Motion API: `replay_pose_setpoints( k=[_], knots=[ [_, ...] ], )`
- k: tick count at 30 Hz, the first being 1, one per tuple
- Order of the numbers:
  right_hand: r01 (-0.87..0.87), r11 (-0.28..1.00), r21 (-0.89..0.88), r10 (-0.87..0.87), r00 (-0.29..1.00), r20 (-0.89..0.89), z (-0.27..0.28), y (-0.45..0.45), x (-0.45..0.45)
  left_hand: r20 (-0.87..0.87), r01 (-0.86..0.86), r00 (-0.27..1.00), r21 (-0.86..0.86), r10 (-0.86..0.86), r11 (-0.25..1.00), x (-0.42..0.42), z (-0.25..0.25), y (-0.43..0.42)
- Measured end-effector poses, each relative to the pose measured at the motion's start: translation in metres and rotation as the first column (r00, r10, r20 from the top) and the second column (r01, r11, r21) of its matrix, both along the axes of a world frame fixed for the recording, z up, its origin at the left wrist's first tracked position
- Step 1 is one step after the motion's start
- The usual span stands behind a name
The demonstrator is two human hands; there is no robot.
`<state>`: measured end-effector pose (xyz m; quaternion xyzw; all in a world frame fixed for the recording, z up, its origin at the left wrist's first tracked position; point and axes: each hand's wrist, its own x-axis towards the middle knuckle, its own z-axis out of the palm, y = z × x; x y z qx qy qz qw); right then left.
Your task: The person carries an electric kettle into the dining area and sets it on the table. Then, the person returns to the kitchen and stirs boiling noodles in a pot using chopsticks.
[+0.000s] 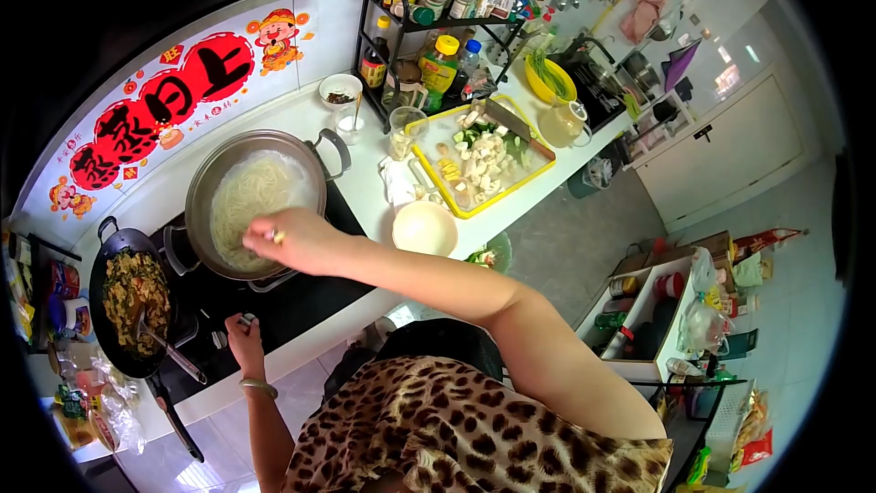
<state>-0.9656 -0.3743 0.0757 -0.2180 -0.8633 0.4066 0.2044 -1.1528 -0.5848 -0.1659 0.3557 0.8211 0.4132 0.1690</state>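
Note:
My right hand (297, 239) is closed over the near side of a wide steel pot (212, 151). Pale noodles (251, 194) lie in cloudy liquid inside it. From my fist pokes the short light end of what look like chopsticks (278, 236); the rest is hidden. My left hand (245, 340) is at the stove's front edge, fingers closed around a silver knob (247, 319). A second knob (219, 340) sits just left of it. Further left, a dark wok (102, 297) holds cooked minced food (135, 297) with a metal spatula (173, 356) resting in it.
Right of the pot stand a small bowl (340, 89), a glass jar (349, 125) and a cream bowl (425, 229). A yellow-rimmed board (465, 212) carries chopped vegetables and a cleaver (507, 117). Behind rises a black spice rack (367, 18). The wok handle (178, 420) juts past the counter edge.

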Motion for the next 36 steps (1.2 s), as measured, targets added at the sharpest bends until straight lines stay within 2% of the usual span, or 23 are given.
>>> replay_pose_setpoints(
  k=[4, 6, 9, 10, 11, 12, 14, 15, 16, 18, 20, 23, 26, 28, 30, 33, 36],
  knots=[
    [-0.166, 0.973, 0.162, 0.153, 0.984, 0.092, -0.015, -0.003, 0.005, 0.007, -0.009, 1.000, -0.062, 0.010, 0.998, -0.001, 0.003, 0.001],
    [-0.166, 0.955, 0.247, 0.121, 0.975, 0.188, -0.018, 0.010, 0.008, 0.030, -0.021, 0.999, -0.063, 0.023, 0.998, 0.001, 0.007, 0.001],
    [-0.084, 0.955, 0.284, 0.034, 0.984, 0.176, -0.013, 0.028, 0.018, 0.052, -0.037, 0.998, -0.061, 0.040, 0.997, 0.001, 0.002, 0.001],
    [-0.044, 0.961, 0.273, 0.012, 0.993, 0.119, -0.013, 0.034, 0.023, 0.056, -0.051, 0.997, -0.062, 0.054, 0.997, 0.000, -0.003, 0.000],
    [0.036, 0.972, 0.232, -0.041, 0.999, 0.020, -0.020, 0.038, 0.026, 0.084, -0.051, 0.995, -0.061, 0.056, 0.997, -0.001, -0.006, -0.001],
    [0.074, 0.978, 0.195, -0.071, 0.997, -0.023, -0.015, 0.042, 0.032, -0.049, 0.027, 0.998, 0.009, -0.027, 1.000, -0.012, -0.037, -0.006],
    [0.155, 0.971, 0.182, -0.162, 0.987, 0.023, -0.003, 0.046, 0.037, 0.183, -0.062, 0.980, -0.106, 0.081, 0.992, 0.006, 0.013, 0.000],
    [0.184, 0.974, 0.131, -0.185, 0.983, -0.007, -0.002, 0.048, 0.040, 0.115, -0.038, 0.992, -0.120, 0.052, 0.992, 0.005, 0.015, 0.000],
    [0.245, 0.969, 0.028, -0.247, 0.968, 0.055, 0.016, 0.040, 0.041, -0.040, -0.011, 0.999, -0.055, 0.008, 0.998, 0.008, 0.017, 0.000],
    [0.122, 0.963, -0.239, -0.120, 0.993, 0.020, 0.030, 0.028, 0.043, 0.011, -0.051, 0.999, -0.118, 0.053, 0.992, 0.012, 0.029, 0.003],
    [-0.038, 0.910, -0.414, 0.047, 0.999, 0.013, 0.027, 0.016, 0.040, -0.008, -0.048, 0.999, -0.169, 0.048, 0.984, 0.013, 0.032, 0.004],
    [-0.114, 0.985, -0.126, 0.147, 0.943, 0.298, 0.023, 0.015, 0.027, 0.020, -0.057, 0.998, -0.176, 0.062, 0.983, 0.015, 0.036, 0.005],
    [-0.012, 1.000, -0.017, 0.017, 0.938, 0.347, 0.008, 0.042, 0.018, 0.008, -0.056, 0.998, -0.178, 0.058, 0.982, 0.014, 0.034, 0.004],
    [0.130, 0.991, 0.010, -0.131, 0.983, 0.126, -0.003, 0.060, 0.024, 0.004, -0.059, 0.998, -0.188, 0.061, 0.980, 0.015, 0.036, 0.005],
    [0.213, 0.976, 0.039, -0.214, 0.976, 0.026, -0.011, 0.080, 0.028, 0.015, -0.066, 0.997, -0.195, 0.070, 0.979, 0.016, 0.038, 0.005],
    [0.226, 0.973, -0.036, -0.228, 0.972, -0.059, 0.010, 0.086, 0.026, 0.036, -0.071, 0.996, -0.204, 0.080, 0.976, 0.016, 0.040, 0.006],
    [0.258, 0.959, -0.119, -0.260, 0.966, 0.000, 0.006, 0.088, 0.012, 0.036, -0.075, 0.996, -0.207, 0.084, 0.975, 0.015, 0.039, 0.006]
  ],
)
